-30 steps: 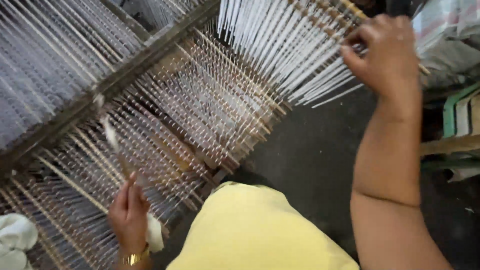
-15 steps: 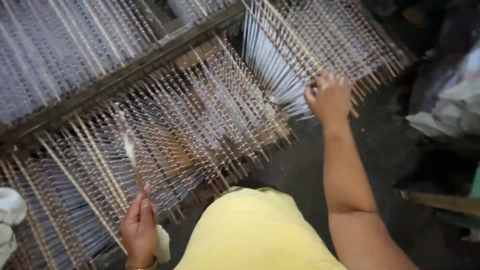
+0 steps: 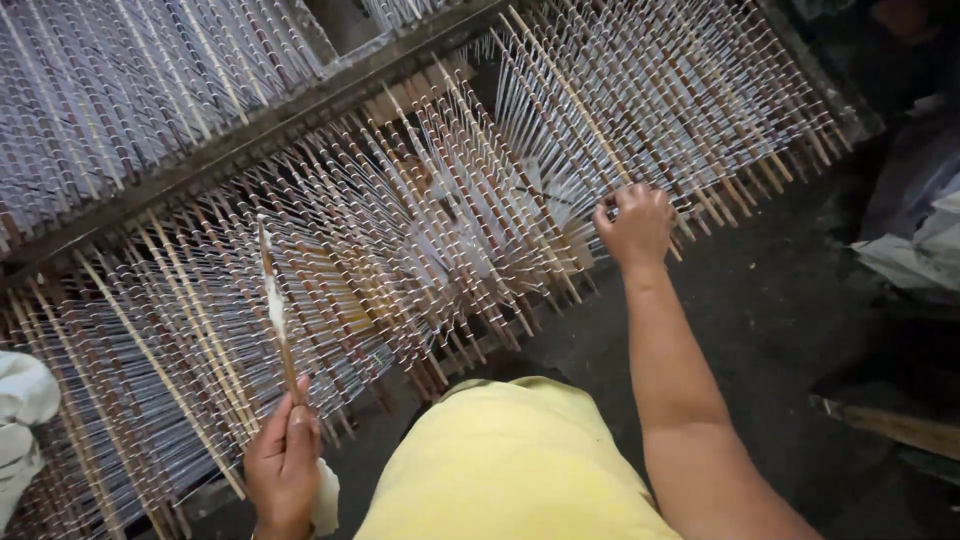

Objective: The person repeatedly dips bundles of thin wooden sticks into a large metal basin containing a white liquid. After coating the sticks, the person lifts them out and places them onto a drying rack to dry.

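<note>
A dark grey floor (image 3: 780,330), rough and dull, fills the lower right. At the right edge lies a heap of pale cloth (image 3: 925,240), partly cut off by the frame. Below it a wooden plank (image 3: 890,425) lies on the floor, tilted. At the far left edge a white cloth (image 3: 22,420) shows, bunched up. The top right corner is in deep shadow and nothing can be made out there. Light is soft and even, with no hard shadows
</note>
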